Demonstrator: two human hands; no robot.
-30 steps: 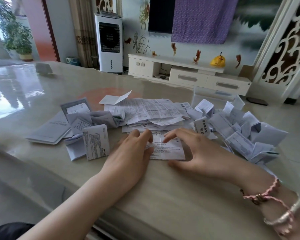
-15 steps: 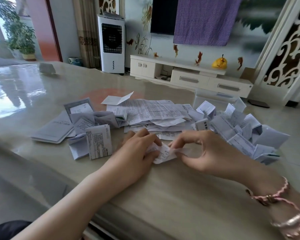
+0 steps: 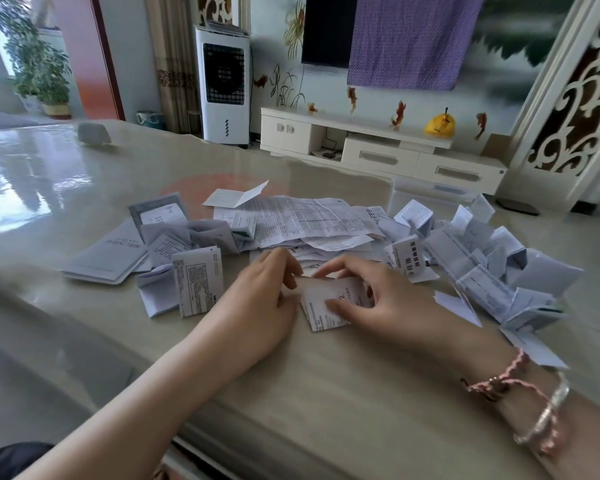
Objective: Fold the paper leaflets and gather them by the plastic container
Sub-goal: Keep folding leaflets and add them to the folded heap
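- At the near edge of the glossy table point(image 3: 84, 188), both hands work one small leaflet point(image 3: 329, 306), which lies flat on the surface just in front of the loose pile of unfolded sheets point(image 3: 302, 220).
- Left hand point(image 3: 260, 299): fingers curled, pinching the leaflet's upper left corner. Right hand point(image 3: 371, 296): fingers bent over the top edge, thumb pressing on the printed face, so it grips the same paper.
- Risk, as I judge it: the paper is thin and already creased, so an uneven pull between the two pinches could skew the fold or tear along an old crease.
- Another risk: the table looks slick, and the leaflet could slide toward the pile and get mixed in with unfolded sheets if the thumb lifts.
- A wrist sweeping right could also knock the heap of folded leaflets point(image 3: 492, 271), which stands loosely, several pieces propped on edge.
- Look of the leaflet: white, densely printed in small black text, folded to a compact rectangle with its lower corner slightly askew.
- The clear plastic container point(image 3: 430, 192) sits beyond the folded heap, at the far right of the table, touching or nearly touching it; I cannot tell which.
- More folded pieces and a flat booklet point(image 3: 108, 254) lie to the left, well apart from the container.
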